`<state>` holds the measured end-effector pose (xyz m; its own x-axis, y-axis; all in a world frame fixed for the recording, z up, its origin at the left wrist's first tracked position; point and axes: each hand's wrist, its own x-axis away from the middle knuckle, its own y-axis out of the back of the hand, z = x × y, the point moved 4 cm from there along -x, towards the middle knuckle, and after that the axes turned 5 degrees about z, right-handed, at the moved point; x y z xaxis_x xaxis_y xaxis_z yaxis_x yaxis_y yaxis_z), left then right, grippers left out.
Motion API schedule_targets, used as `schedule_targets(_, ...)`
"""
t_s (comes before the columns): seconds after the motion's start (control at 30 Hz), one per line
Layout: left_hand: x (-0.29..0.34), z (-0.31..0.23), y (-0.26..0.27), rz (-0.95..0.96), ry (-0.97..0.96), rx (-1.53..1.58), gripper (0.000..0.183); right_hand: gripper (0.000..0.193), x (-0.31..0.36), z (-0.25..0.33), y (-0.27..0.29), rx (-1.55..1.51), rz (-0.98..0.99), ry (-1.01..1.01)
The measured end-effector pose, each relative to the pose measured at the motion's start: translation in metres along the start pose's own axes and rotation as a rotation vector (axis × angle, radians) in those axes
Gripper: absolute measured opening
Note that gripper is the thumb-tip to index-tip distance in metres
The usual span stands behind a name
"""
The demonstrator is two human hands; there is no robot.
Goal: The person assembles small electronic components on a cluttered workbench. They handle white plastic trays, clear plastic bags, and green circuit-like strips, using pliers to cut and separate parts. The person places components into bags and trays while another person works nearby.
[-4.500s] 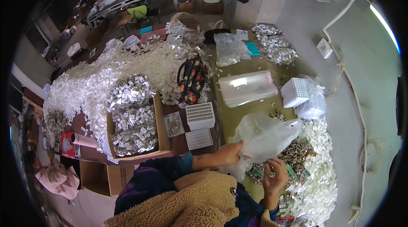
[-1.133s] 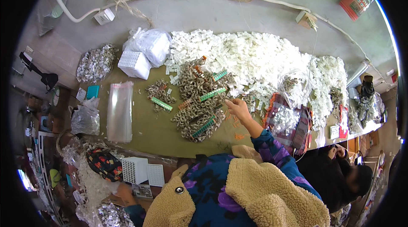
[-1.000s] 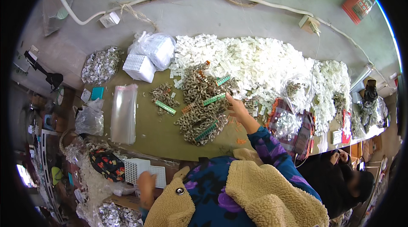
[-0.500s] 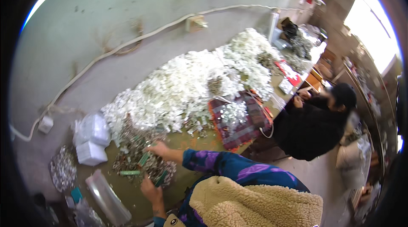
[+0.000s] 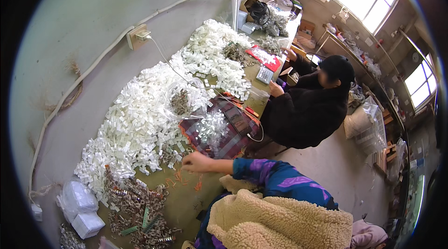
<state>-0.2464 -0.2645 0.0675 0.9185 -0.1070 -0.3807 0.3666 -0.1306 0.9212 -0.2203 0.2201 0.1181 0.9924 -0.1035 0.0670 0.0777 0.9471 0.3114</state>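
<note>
My right hand (image 5: 197, 162) reaches over the table (image 5: 186, 207), just in front of the plaid cloth's near corner. Its fingers are curled together, and whatever may be between them is hidden. Small orange strips (image 5: 198, 183) lie below the hand, and white packets spread beside its fingertips. Nearer at the left sits a heap of small brownish metal-looking parts (image 5: 133, 211). Narrow green strips (image 5: 130, 231) lie on that heap, with no hand touching them. My left hand is out of view.
A large pile of white packets (image 5: 135, 113) runs along the wall. The plaid cloth (image 5: 193, 141) bears a phone (image 5: 238, 122) and shiny pieces (image 5: 212, 127). A white cable hangs across the pile. A co-worker in black (image 5: 303, 113) sits at the right, hands by a red tray.
My right hand has left the parts heap and moved away toward the plaid cloth. My left hand has gone out of view. The whole view has swung to the right.
</note>
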Motion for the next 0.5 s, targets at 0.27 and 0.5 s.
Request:
schedule_targets(0.27,0.001,-0.188,-0.018,0.017,-0.516,0.365,0.039,0.014,0.097,-0.117,0.266,0.271,-0.942,-0.424)
schedule_targets(0.5,-0.026,-0.23,-0.057,0.187,-0.429,0.096,0.022,0.012,0.058,-0.16,0.328,0.611,-0.691,-0.299)
